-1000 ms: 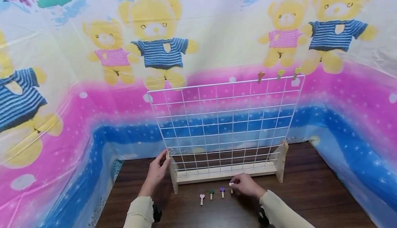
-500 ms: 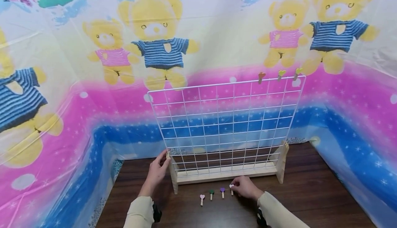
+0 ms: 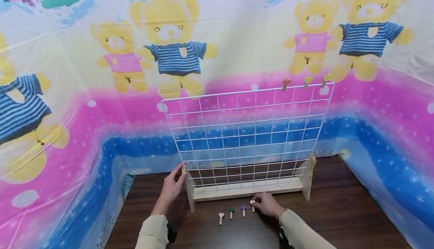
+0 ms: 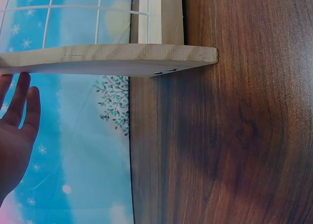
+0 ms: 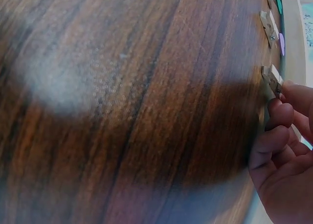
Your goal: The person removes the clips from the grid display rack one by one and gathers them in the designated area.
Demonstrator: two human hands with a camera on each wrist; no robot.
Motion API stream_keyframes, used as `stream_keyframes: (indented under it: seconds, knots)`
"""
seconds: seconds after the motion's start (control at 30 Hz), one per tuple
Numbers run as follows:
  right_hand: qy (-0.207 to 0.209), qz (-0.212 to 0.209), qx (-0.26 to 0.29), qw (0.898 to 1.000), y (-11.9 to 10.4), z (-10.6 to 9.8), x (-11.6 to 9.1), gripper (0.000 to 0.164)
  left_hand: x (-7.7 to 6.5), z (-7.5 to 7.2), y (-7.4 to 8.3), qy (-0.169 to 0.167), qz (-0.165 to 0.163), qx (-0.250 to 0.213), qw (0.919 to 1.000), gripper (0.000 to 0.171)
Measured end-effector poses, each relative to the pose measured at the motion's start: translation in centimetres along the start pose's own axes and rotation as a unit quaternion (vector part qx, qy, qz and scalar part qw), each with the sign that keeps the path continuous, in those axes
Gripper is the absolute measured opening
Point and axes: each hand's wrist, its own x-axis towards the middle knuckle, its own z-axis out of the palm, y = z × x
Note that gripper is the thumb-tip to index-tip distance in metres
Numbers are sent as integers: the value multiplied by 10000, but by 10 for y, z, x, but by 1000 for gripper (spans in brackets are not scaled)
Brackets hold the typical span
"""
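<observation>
A white wire grid rack [image 3: 237, 128] stands upright on a pale wooden base. My left hand [image 3: 172, 187] holds the top of the left wooden upright [image 3: 189, 192], thumb and fingertips at its edge. In the left wrist view, fingers [image 4: 22, 106] of that hand touch the upright's outer face. My right hand [image 3: 269, 203] pinches a small wooden clothespin [image 3: 252, 206] with a white heart, at the right end of a row on the table. Left of it lie clothespins with a purple heart [image 3: 243, 210], a green heart [image 3: 231, 212] and a pale pink heart [image 3: 221, 218].
Clothespins with an orange heart [image 3: 286, 84], a yellow-green heart [image 3: 307, 81] and a yellow heart [image 3: 326, 79] sit on the grid's top bar at the right. The dark wooden table [image 3: 339, 211] is bordered by a printed bear curtain [image 3: 237, 34] behind and at the sides.
My right hand and sleeve have shifted slightly left, and the white-heart clothespin has moved a little in its fingers. The left hand and the rack look unchanged.
</observation>
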Motion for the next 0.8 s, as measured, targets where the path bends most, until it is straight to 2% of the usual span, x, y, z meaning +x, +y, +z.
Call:
stream_keyframes:
  seconds: [0.3, 0.53, 0.8]
  knots:
    - [-17, 140, -60, 9999, 5, 3, 0, 5, -1, 1, -1, 2, 52, -26, 10000, 42]
    - [89, 105, -119, 9998, 0, -1, 0, 4, 0, 1, -2, -3, 50, 9, 10000, 43]
    - [17, 236, -319, 9992, -1, -11, -2, 6, 0, 0, -1, -14, 17, -14, 10000, 43]
